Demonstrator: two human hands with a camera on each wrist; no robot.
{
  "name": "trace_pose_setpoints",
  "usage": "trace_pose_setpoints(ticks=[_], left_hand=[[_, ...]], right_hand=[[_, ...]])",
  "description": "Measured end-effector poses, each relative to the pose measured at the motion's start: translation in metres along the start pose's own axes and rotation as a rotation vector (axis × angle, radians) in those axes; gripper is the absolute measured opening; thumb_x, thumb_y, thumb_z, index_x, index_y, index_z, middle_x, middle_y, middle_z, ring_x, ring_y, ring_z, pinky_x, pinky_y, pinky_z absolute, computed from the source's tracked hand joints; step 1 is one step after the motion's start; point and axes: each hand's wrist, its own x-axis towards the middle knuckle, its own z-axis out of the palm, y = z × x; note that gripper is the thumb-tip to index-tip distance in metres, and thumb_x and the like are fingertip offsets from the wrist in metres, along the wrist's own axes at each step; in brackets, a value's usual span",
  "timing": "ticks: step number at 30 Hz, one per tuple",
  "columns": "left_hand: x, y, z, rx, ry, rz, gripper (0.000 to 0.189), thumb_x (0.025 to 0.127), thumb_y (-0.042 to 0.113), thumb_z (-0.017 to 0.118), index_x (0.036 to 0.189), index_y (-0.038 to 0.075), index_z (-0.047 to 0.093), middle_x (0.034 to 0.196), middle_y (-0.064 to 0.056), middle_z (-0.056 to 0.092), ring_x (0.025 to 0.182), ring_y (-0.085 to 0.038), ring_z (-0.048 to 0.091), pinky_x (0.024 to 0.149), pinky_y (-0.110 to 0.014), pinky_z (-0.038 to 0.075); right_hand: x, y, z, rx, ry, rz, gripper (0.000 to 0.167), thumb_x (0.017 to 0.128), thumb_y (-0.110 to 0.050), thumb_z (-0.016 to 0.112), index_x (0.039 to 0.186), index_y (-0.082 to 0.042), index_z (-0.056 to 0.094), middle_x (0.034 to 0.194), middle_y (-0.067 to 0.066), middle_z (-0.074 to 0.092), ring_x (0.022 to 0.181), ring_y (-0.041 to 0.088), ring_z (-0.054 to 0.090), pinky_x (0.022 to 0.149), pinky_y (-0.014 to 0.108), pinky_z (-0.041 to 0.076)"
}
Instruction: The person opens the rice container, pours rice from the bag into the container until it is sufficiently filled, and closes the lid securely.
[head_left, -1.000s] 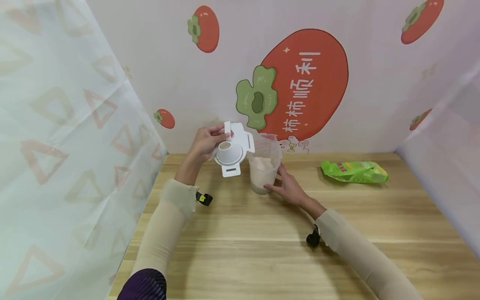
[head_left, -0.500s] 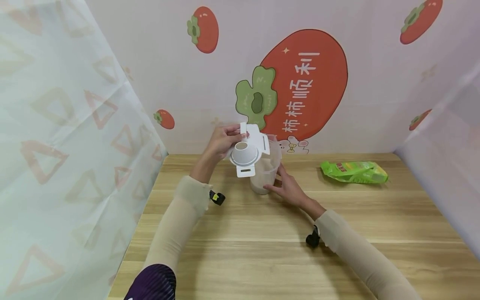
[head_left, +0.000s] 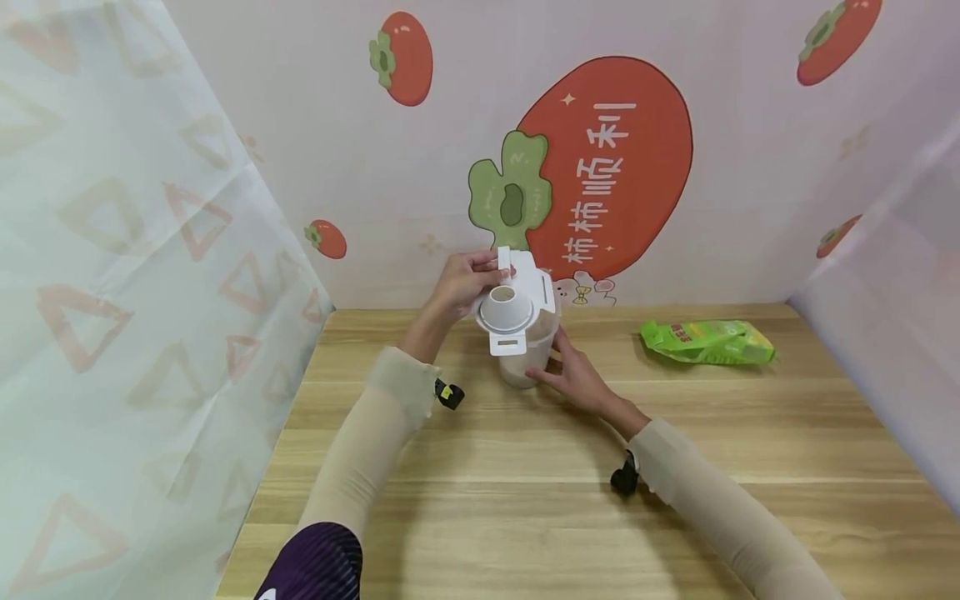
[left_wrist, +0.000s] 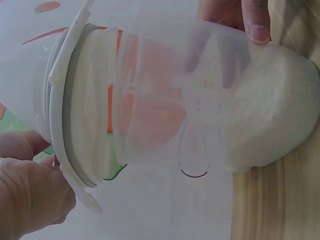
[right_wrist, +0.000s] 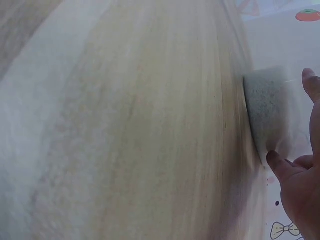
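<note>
A white lid (head_left: 538, 287) with a cone-shaped spout is in my left hand (head_left: 459, 285), whose thumb and fingers pinch its upright tab. Below it stands a clear plastic container (head_left: 520, 367) on the table, partly filled with pale, fine-grained stuff (left_wrist: 280, 110). The lid sits tilted close over the container's rim in the left wrist view, its round underside facing the opening. My right hand (head_left: 579, 379) holds the container low on its right side, thumb in front and fingers behind. In the right wrist view the hand (right_wrist: 300, 185) spans the container's lower wall (right_wrist: 270, 115).
A green packet (head_left: 708, 342) lies at the back right of the wooden table (head_left: 555, 517). Behind the container rises a wall covering (head_left: 742, 192) printed with persimmons, and a pale sheet (head_left: 150, 333) hangs along the left side.
My left hand has carried the lid rightward, from beside the container to over its opening. My right hand and the container have stayed in place.
</note>
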Motion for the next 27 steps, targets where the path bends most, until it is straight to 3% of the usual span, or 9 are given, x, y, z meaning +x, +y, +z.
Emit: trace_pose_setpoints(ticks=[7,13,20,27], left_hand=[[0.001,-0.006,0.008,0.008,-0.007,0.008,0.047,0.095,-0.012,0.070,0.141,-0.011,0.060,0.130,-0.035,0.067,0.091,-0.017,0.075,0.079,-0.022,0.063],[0.004,-0.008,0.017,0.037,-0.012,0.003,0.048,0.094,-0.009,0.073,0.141,-0.010,0.062,0.128,-0.031,0.070,0.098,-0.022,0.077,0.079,-0.021,0.062],[0.007,-0.010,0.023,0.082,-0.025,-0.010,0.049,0.095,-0.005,0.075,0.142,-0.007,0.062,0.128,-0.026,0.072,0.116,-0.034,0.074,0.088,-0.027,0.063],[0.008,-0.014,0.027,0.126,-0.015,-0.013,0.047,0.095,-0.002,0.076,0.141,-0.006,0.064,0.124,-0.024,0.074,0.109,-0.026,0.076,0.087,-0.026,0.062]], right_hand=[[-0.002,0.002,0.002,-0.021,0.011,-0.010,0.103,0.096,-0.026,0.081,0.170,-0.032,0.009,0.167,0.013,0.038,0.153,0.032,0.041,0.114,0.050,0.049],[-0.001,0.002,0.001,-0.010,0.010,-0.036,0.099,0.097,-0.024,0.080,0.169,-0.030,0.012,0.167,0.015,0.039,0.152,0.036,0.042,0.113,0.052,0.049],[0.000,0.002,0.002,-0.024,0.012,-0.034,0.101,0.097,-0.026,0.080,0.170,-0.029,0.011,0.168,0.013,0.037,0.153,0.035,0.041,0.113,0.050,0.049],[0.000,0.003,0.003,-0.033,0.019,-0.040,0.100,0.097,-0.025,0.080,0.170,-0.028,0.012,0.167,0.014,0.038,0.151,0.036,0.043,0.112,0.050,0.050]])
